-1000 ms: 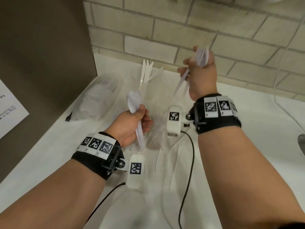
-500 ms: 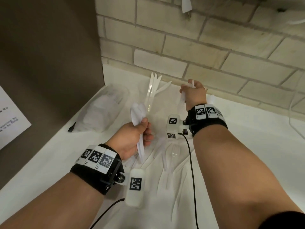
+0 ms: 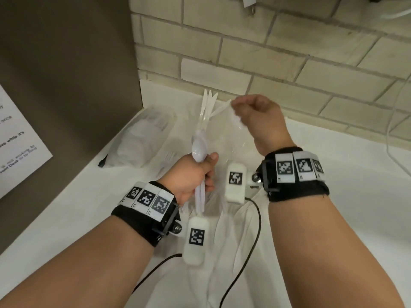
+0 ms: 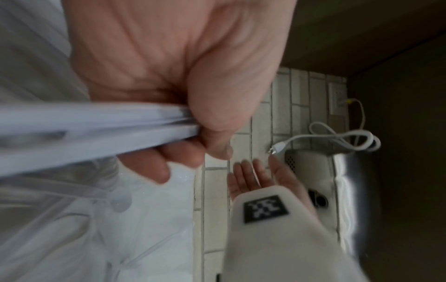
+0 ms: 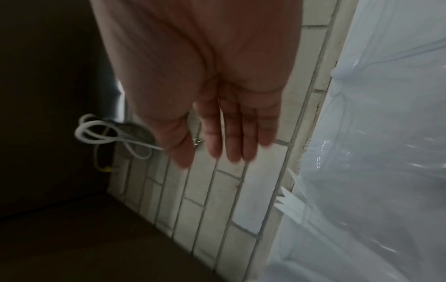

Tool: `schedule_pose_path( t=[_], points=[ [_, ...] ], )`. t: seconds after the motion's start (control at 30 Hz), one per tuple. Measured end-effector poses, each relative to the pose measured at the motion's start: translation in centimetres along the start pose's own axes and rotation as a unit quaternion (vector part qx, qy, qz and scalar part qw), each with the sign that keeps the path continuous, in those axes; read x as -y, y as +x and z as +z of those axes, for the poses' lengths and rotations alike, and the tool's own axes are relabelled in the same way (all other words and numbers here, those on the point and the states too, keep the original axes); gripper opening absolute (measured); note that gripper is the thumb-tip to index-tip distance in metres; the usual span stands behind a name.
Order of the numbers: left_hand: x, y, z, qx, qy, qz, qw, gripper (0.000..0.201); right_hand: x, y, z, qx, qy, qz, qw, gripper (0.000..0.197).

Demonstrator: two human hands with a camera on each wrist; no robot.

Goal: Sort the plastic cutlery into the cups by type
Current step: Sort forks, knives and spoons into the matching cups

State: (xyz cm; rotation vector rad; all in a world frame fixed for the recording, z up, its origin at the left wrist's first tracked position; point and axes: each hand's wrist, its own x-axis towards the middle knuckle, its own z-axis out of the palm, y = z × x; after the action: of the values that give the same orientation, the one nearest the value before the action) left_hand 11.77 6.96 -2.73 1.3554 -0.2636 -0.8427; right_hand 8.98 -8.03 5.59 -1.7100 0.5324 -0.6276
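Loose white plastic cutlery (image 3: 222, 221) strewn on white counter (image 3: 355, 196) at six o'clock, left hand (image 3: 191, 174) clenching bundle of white plastic spoons (image 3: 199, 150), right hand (image 3: 260, 121) empty at one o'clock, fingers straight, white plastic knives (image 3: 208, 103) upright in clear plastic cup (image 3: 203, 121) at twelve.

Glossy white plastic spoons (image 3: 199, 150); clear shiny plastic bag (image 3: 142, 141) left of them; matt, rough brick wall (image 3: 266, 52) behind.

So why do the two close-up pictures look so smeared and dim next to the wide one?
Head view: evenly lit, fairly sharp, brick lines bowed by the wide lens. Left wrist view: the left hand and its spoons fill the frame, blurred. Right wrist view: the right hand is shadowed, its fingertips smeared.
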Motion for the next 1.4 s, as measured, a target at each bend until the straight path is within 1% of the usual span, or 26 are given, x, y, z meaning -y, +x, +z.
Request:
schedule_pose_path(
  t=[0.03, 0.1, 0.13, 0.17, 0.2, 0.27, 0.33, 0.4, 0.47, 0.53, 0.63, 0.67, 0.73, 0.8, 0.87, 0.93, 1.0, 1.1, 1.23, 1.3, 1.37, 1.4],
  points=[
    [0.1, -0.1, 0.2, -0.007, 0.038, 0.022, 0.999, 0.028, 0.1, -1.5, 0.2, 0.058, -0.036, 0.019, 0.998, 0.027],
    [0.2, -0.4, 0.4, -0.004, 0.128, 0.060, 0.990, 0.027, -0.2, -3.7, 0.4, 0.153, -0.147, 0.061, 0.975, 0.056],
    [0.3, -0.5, 0.4, 0.002, 0.174, 0.074, 0.982, 0.021, -0.5, -4.5, 0.4, 0.180, -0.202, 0.069, 0.960, 0.070],
    [0.4, -0.6, 0.4, 0.017, 0.205, 0.080, 0.975, 0.012, -1.0, -5.1, 0.4, 0.194, -0.240, 0.070, 0.948, 0.079],
    [0.5, -0.9, 0.5, 0.036, 0.217, 0.083, 0.972, 0.009, -1.5, -5.4, 0.3, 0.199, -0.260, 0.066, 0.943, 0.081],
    [0.6, -1.3, 0.5, 0.082, 0.219, 0.099, 0.967, 0.027, -2.3, -5.7, 0.1, 0.190, -0.245, 0.066, 0.948, 0.072],
    [0.7, -1.8, 0.6, 0.116, 0.212, 0.116, 0.963, 0.029, -3.0, -5.9, -0.4, 0.188, -0.187, 0.086, 0.961, 0.059],
    [0.9, -1.9, 0.5, 0.117, 0.182, 0.095, 0.972, 0.032, -3.4, -6.3, -0.8, 0.198, -0.141, 0.097, 0.965, 0.053],
    [1.2, -2.0, 0.5, 0.100, 0.152, 0.067, 0.981, 0.038, -3.5, -6.7, -1.0, 0.200, -0.132, 0.095, 0.966, 0.049],
    [1.4, -2.1, 0.7, 0.093, 0.141, 0.055, 0.984, 0.035, -3.4, -6.9, -0.9, 0.189, -0.133, 0.092, 0.969, 0.042],
    [1.3, -1.9, 0.9, 0.089, 0.124, 0.047, 0.987, 0.012, -3.3, -6.9, -0.6, 0.162, -0.134, 0.092, 0.973, 0.029],
    [1.3, -1.8, 0.9, 0.091, 0.111, 0.040, 0.989, 0.011, -3.3, -6.9, -0.6, 0.156, -0.132, 0.091, 0.975, 0.025],
    [1.3, -1.7, 0.9, 0.097, 0.082, 0.026, 0.992, 0.018, -3.2, -6.9, -0.5, 0.153, -0.126, 0.088, 0.976, 0.021],
    [1.3, -1.6, 0.9, 0.097, 0.050, 0.011, 0.994, 0.022, -3.0, -6.9, -0.6, 0.160, -0.126, 0.083, 0.976, 0.023],
    [1.2, -1.6, 0.9, 0.091, 0.017, -0.001, 0.996, 0.018, -3.0, -6.9, -0.8, 0.165, -0.134, 0.078, 0.974, 0.030],
    [1.2, -1.5, 0.8, 0.078, -0.007, -0.005, 0.997, 0.016, -3.0, -6.8, -0.9, 0.161, -0.137, 0.076, 0.974, 0.031],
    [1.2, -1.5, 0.7, 0.071, -0.007, -0.002, 0.997, 0.018, -3.0, -6.8, -1.0, 0.152, -0.142, 0.068, 0.976, 0.029],
    [0.9, -1.7, 0.6, 0.071, -0.002, 0.004, 0.997, 0.015, -3.3, -6.7, -1.1, 0.141, -0.166, 0.059, 0.974, 0.028],
    [0.7, -1.9, 0.8, 0.082, -0.016, -0.016, 0.996, 0.019, -3.6, -6.4, -0.9, 0.130, -0.226, 0.034, 0.965, 0.029],
    [0.6, -2.1, 1.2, 0.082, -0.023, -0.020, 0.996, 0.016, -3.5, -6.5, -0.6, 0.122, -0.240, 0.024, 0.963, 0.029],
    [0.7, -2.0, 1.4, 0.057, -0.001, -0.005, 0.998, 0.014, -3.5, -6.6, -0.3, 0.117, -0.229, 0.025, 0.966, 0.029],
    [0.7, -1.9, 1.4, 0.042, 0.026, 0.007, 0.999, 0.016, -3.5, -6.7, -0.2, 0.114, -0.216, 0.037, 0.969, 0.030]
  ],
)
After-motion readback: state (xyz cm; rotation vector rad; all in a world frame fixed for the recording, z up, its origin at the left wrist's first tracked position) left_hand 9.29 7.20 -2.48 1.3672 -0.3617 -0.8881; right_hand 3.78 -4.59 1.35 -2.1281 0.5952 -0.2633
